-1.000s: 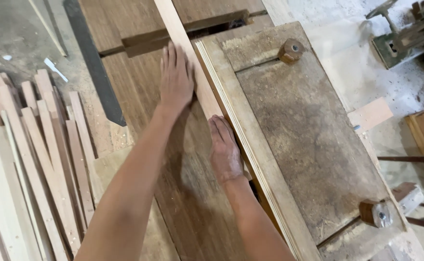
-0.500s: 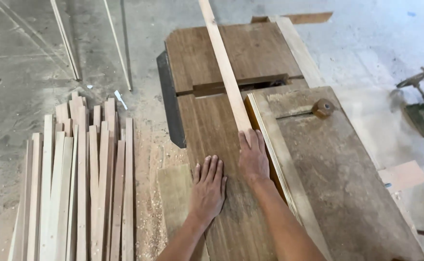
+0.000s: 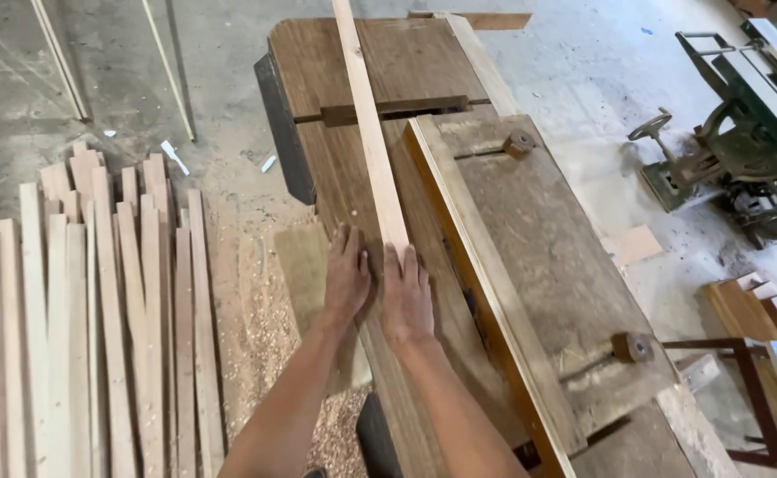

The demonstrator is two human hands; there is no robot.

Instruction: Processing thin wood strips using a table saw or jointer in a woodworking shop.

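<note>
We have the strip (image 3: 372, 142) lying lengthwise along the bench (image 3: 335, 177), beside the fence (image 3: 486, 301), its far end past the cutter slot (image 3: 397, 110). Our right hand (image 3: 406, 296) lies flat and open on its near end; our left hand (image 3: 347, 274) lies open on the bench just left. Fingertips could slide toward the slot if the strip jerks, or it could wander off the fence. Cut slats (image 3: 96, 310) lie on the floor, left.
</note>
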